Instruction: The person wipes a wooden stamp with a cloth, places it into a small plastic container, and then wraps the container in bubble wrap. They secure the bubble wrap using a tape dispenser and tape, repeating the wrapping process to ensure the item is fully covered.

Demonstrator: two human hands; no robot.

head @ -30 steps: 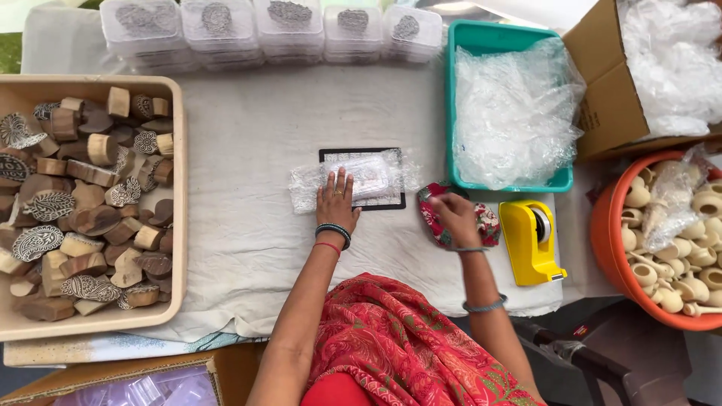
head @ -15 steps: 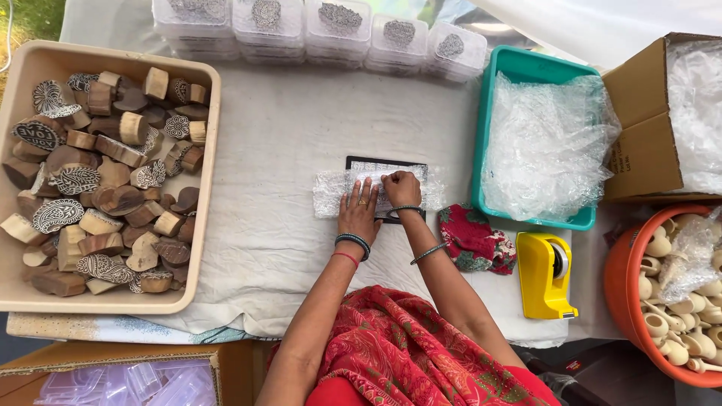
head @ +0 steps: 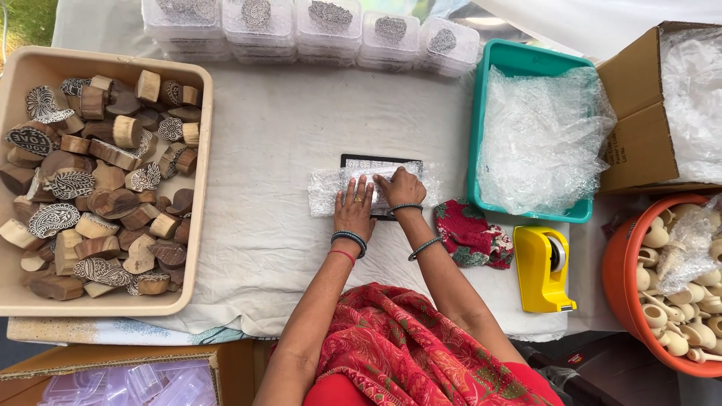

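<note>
White-clothed tabletop (head: 286,150), left hand (head: 353,209) spread flat and right hand (head: 398,188) curled, both pressing the bubble wrap sheet (head: 325,192) centre-tabletop over a dark flat item; best keep wrap taut, folding evenly.

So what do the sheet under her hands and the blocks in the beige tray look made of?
Sheet: clear bubble wrap, seemingly plastic, dimpled and translucent over a dark-framed flat item. Blocks: apparently unvarnished wood, brown with visible grain, carved patterned faces. Both hands press the sheet.

Bright, even daylight, soft and nearly shadowless across the white cloth (head: 286,150). Faint glare on the bubble wrap (head: 541,135) and clear boxes (head: 316,22). Sharp throughout, slight bending at the edges.
</note>
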